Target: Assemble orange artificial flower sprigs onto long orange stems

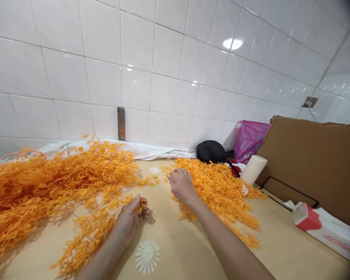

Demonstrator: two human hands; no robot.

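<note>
A white daisy-shaped flower lay on the tan bench near the left hand, whose fingers pinched a small orange sprig. The right hand curled its fingers at the edge of a loose orange heap, their grip unclear; a larger orange heap filled the left of the frame.
</note>
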